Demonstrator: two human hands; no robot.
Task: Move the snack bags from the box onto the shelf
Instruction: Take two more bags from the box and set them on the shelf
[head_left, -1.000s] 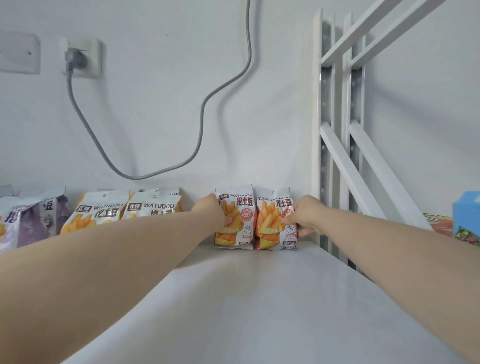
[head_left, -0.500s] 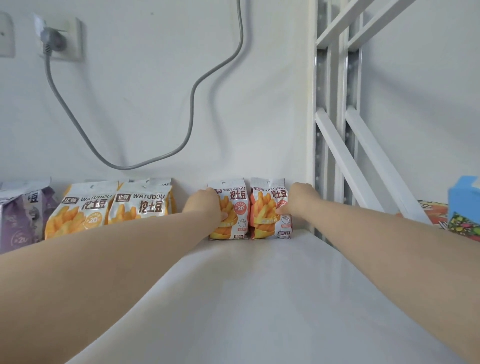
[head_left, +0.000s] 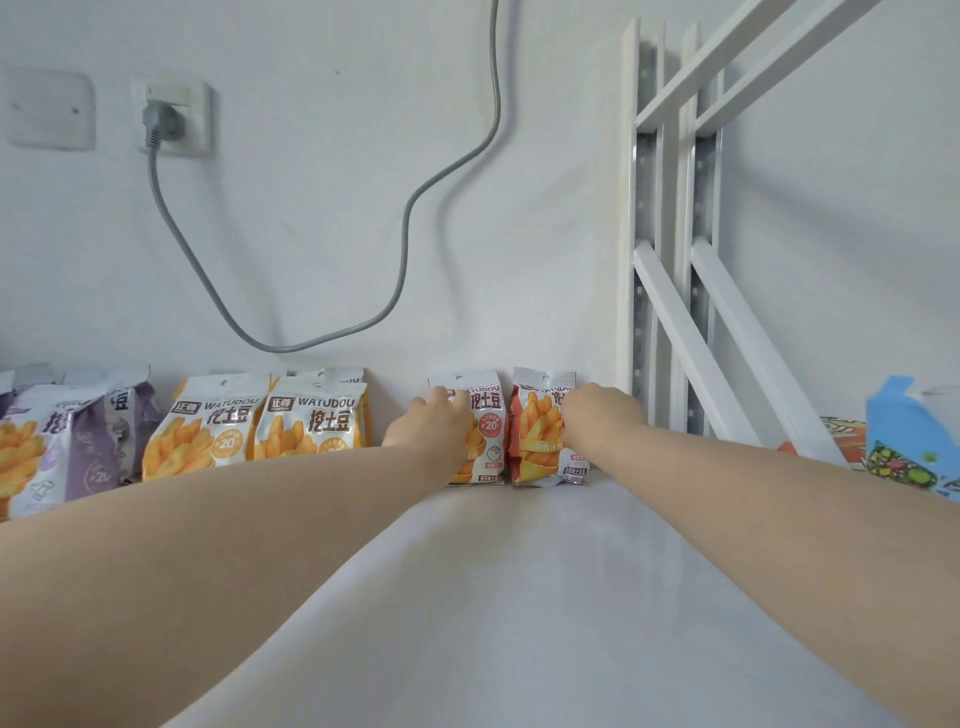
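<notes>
Both my arms reach straight out over the white shelf (head_left: 519, 597) toward 12 o'clock, hands apart, each on its own snack bag at the back edge. My left hand (head_left: 434, 431) lies against the front of the orange-and-white bag (head_left: 488, 415), fingers (head_left: 449, 400) spread fairly flat across its upper face. My right hand (head_left: 597, 415) covers the right half of the red bag (head_left: 537, 431). From behind the knuckles I cannot tell whether it pinches the bag or only presses it. The two bags stand upright, side by side and touching, with their tops against the wall (head_left: 322, 208).

At 1 o'clock the red bag sits just beside the white upright posts (head_left: 670, 260) of the rack, so there is little slack on that side. At 11 o'clock a narrow gap of bare shelf separates my left hand from two yellow bags (head_left: 260, 426), which stand in a row along the wall. Purple bags (head_left: 78, 441) follow them at 9 o'clock.

From the bags back toward me at 6 o'clock the shelf surface is open. Past the posts at 3 o'clock stands a blue carton (head_left: 898, 431). A grey cable (head_left: 400, 260) loops down the wall above the bags from a socket (head_left: 174, 117) at 10 o'clock.
</notes>
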